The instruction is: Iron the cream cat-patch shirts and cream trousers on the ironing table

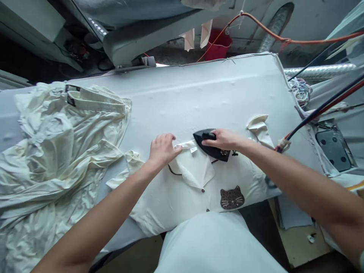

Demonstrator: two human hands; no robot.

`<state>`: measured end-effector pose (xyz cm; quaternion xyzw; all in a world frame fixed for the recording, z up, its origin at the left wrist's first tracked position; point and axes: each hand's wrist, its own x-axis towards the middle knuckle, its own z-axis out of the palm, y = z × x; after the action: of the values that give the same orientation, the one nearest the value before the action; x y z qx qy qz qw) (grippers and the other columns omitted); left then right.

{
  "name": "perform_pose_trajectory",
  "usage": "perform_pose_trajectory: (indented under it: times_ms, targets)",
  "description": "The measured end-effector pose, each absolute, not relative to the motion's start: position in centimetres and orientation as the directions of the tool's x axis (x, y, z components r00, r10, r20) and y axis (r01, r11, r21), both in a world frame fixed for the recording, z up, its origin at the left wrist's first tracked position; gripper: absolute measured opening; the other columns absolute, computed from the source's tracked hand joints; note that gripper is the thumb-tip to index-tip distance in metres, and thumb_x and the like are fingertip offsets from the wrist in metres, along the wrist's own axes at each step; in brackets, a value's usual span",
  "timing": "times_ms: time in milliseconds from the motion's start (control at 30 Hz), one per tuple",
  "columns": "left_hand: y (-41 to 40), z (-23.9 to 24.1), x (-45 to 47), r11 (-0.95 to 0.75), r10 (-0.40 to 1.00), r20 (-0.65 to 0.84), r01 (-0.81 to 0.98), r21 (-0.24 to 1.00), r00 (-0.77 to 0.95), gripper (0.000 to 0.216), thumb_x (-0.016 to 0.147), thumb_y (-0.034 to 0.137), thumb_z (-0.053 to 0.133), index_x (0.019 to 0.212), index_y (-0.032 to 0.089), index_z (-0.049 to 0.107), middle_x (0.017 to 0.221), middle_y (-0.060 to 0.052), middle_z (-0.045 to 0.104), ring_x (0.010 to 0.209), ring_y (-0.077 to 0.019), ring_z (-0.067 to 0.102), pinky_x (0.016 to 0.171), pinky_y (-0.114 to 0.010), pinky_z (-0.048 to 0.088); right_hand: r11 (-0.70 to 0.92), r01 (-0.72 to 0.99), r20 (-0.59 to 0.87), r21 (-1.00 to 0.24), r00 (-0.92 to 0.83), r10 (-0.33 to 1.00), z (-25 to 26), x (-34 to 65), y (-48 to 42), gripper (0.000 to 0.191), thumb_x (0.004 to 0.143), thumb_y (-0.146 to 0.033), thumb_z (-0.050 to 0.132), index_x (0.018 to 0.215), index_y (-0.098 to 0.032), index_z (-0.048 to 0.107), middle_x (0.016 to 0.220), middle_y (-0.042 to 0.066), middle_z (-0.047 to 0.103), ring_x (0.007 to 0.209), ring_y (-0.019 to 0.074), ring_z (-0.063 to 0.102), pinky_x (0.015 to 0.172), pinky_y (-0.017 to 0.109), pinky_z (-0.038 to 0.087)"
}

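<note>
A cream short-sleeved shirt [170, 197] with dark buttons and a brown cat-face patch [232, 198] lies spread on the padded ironing table [184, 91]. My right hand [224, 139] is wrapped round the handle of a black iron [209, 146]. The iron's tip points up and left, and its sole covers the right part of the shirt's collar. At the collar's left end, my left hand [163, 149] has its fingers bent and its thumb on the cloth. Between the two hands shows a small white label [193, 150]. The iron hides the cloth beneath it.
Crumpled cream garments [57, 151] pile up on the table's left side. A dark and red hose [318, 110] crosses from the right toward my forearm. Beyond the far edge stand a machine arm [136, 41] and a red bucket [218, 44]; an orange cord [264, 28] hangs above.
</note>
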<state>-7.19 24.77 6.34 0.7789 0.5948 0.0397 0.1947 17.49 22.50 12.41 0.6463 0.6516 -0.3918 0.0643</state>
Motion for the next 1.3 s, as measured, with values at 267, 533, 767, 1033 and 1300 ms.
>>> perform_pose_trajectory:
  times_ms: [267,533,767,1033,1300]
  targets:
    - [27.0,5.8,-9.1,-0.297,0.865,-0.335,0.919,0.261,0.374,0.021,0.083,0.028,0.056,0.088,0.021,0.075,0.103,-0.016,0.076,0.106,-0.0343,0.068,0.093,-0.042,0.048,0.323,0.912,-0.575,-0.251,-0.409,0.708,11.7,9.2,24.2,0.044,0.085,-0.064,0.064,0.094,-0.022,0.076,0.092,0.011,0.075,0.086,0.0287,0.069,0.072,0.035,0.048]
    - [30.4,6.1,-9.8,-0.789,0.244,-0.305,0.371,0.490,0.921,0.010,0.066,0.023,0.069,0.075,0.023,0.075,0.163,-0.002,0.043,0.156,-0.0326,0.025,0.128,-0.046,0.005,-0.159,0.947,-0.681,-0.277,-0.077,0.728,13.6,10.4,15.8,0.055,0.084,-0.076,0.059,0.085,-0.023,0.070,0.081,0.008,0.073,0.076,0.0266,0.068,0.063,0.031,0.042]
    - [31.5,5.9,-8.7,-0.796,0.259,-0.277,0.367,0.482,0.925,0.006,0.071,0.021,0.068,0.065,0.022,0.070,0.155,-0.001,0.054,0.154,-0.0297,0.029,0.128,-0.042,0.006,-0.400,0.856,-0.712,-0.328,0.054,0.700,11.5,6.2,10.3,0.040,0.087,-0.063,0.062,0.083,-0.024,0.069,0.090,0.006,0.076,0.084,0.0243,0.070,0.064,0.028,0.039]
    - [22.6,3.5,-16.9,-0.351,0.894,-0.130,0.850,0.392,0.429,0.034,0.095,0.048,0.051,0.104,0.020,0.069,0.100,-0.012,0.074,0.100,-0.0283,0.066,0.095,-0.038,0.045,-0.372,0.841,-0.587,-0.394,0.081,0.805,10.9,3.8,18.2,0.048,0.091,-0.065,0.055,0.093,-0.021,0.071,0.092,0.009,0.075,0.081,0.0227,0.069,0.063,0.028,0.042]
    - [17.0,3.2,-31.4,-0.042,0.834,-0.532,0.977,0.208,0.149,0.044,0.094,0.055,0.047,0.070,0.025,0.068,0.083,-0.009,0.075,0.083,-0.0283,0.068,0.070,-0.033,0.038,0.278,0.922,-0.639,-0.268,-0.386,0.665,11.3,1.8,22.2,0.042,0.082,-0.065,0.067,0.085,-0.024,0.074,0.081,0.006,0.074,0.074,0.0232,0.068,0.062,0.029,0.043]
